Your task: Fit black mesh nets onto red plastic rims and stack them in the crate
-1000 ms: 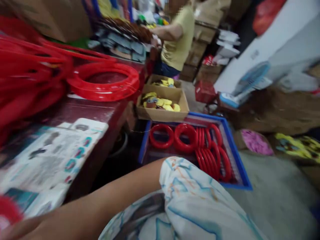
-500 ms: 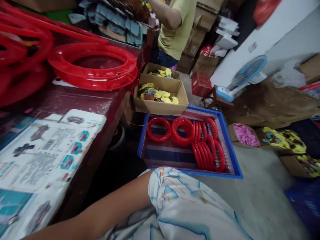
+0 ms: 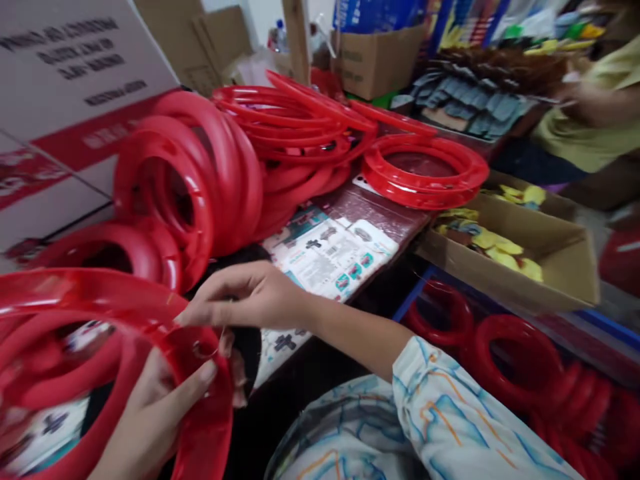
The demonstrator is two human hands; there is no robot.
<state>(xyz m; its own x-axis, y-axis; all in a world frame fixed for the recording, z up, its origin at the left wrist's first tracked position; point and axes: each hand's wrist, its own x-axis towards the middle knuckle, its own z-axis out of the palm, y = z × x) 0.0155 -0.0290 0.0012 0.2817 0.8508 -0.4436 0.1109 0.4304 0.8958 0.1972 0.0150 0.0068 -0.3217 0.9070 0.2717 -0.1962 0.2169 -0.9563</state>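
A large glossy red ring (image 3: 205, 427) fills the lower left of the head view. Gripping its right side is my left hand (image 3: 155, 407), with the thumb on the inner face and fingers around the rim. My right hand (image 3: 245, 297) is above it, thumb and fingertips pinched together at the ring's upper right edge; whatever is between the fingertips is too small to make out. A small round detail shows on the ring near my left thumb.
Red rings (image 3: 425, 173) are piled on the dark red table (image 3: 400, 223), beside a printed sheet (image 3: 325, 253). A cardboard box (image 3: 565, 267) of yellow pieces and a blue crate (image 3: 610, 327) with small red rings stand right. A person in yellow (image 3: 575, 133) works at the back right.
The view has swung left and the crate has shifted to the lower right. Both hands and the large ring they hold have come into view; earlier only my right arm showed.
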